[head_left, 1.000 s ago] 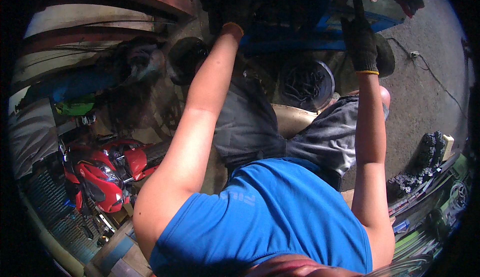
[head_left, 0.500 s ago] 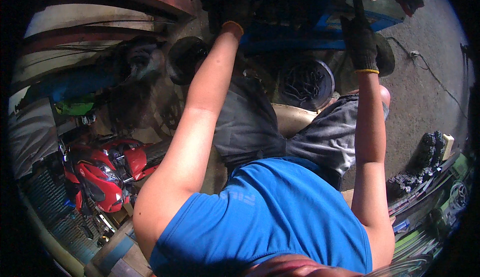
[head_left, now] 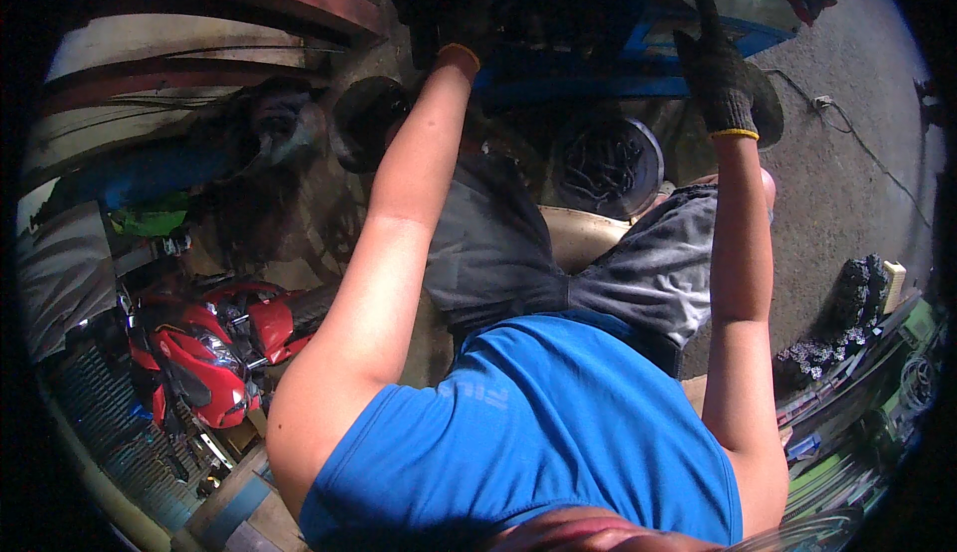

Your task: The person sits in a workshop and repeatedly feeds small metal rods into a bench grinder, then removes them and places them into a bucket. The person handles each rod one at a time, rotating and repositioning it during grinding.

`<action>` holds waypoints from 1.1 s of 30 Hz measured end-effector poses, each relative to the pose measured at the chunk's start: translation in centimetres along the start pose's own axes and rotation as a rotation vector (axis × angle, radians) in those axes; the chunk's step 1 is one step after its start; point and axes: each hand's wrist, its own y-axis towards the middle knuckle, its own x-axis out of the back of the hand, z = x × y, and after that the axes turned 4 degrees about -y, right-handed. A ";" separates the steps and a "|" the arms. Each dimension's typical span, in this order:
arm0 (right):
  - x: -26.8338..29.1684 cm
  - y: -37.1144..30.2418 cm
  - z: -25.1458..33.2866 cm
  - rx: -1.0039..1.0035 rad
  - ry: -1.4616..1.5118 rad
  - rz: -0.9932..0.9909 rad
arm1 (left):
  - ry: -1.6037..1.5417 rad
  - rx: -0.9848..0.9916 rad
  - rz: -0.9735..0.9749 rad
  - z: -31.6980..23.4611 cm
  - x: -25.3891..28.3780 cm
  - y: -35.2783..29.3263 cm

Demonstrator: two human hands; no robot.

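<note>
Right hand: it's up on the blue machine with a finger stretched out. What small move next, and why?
Probably curl the right hand into a firm grip on the blue frame. Its gloved index finger points along the top edge and closes on nothing. The left hand reaches into the machine's dark middle, where its grip cannot be seen, so a steadying hold seems wise.

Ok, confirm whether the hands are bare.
No: both the left hand and the right hand wear dark knit work gloves with yellow-orange cuffs.
</note>
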 end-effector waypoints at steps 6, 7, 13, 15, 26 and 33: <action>0.3 0.1 0.4 -0.044 -0.033 0.077 | -0.583 0.362 0.023 -0.1 -0.6 0.4; 0.4 0.0 0.2 -0.048 -0.036 0.076 | -0.439 0.326 0.053 -1.7 -0.1 0.1; 0.9 -0.1 1.0 -0.057 0.004 0.108 | 0.242 -0.022 0.029 0.7 -0.1 -0.1; 1.1 -0.2 1.3 -0.063 -0.004 0.118 | 0.190 -0.008 0.038 1.4 -0.2 -0.1; 0.5 0.1 0.7 -0.005 -0.028 0.063 | -0.159 0.149 -0.050 0.5 -0.2 0.0; 1.1 0.1 1.3 -0.101 -0.032 0.153 | 0.303 -0.084 -0.043 -1.0 0.6 -0.4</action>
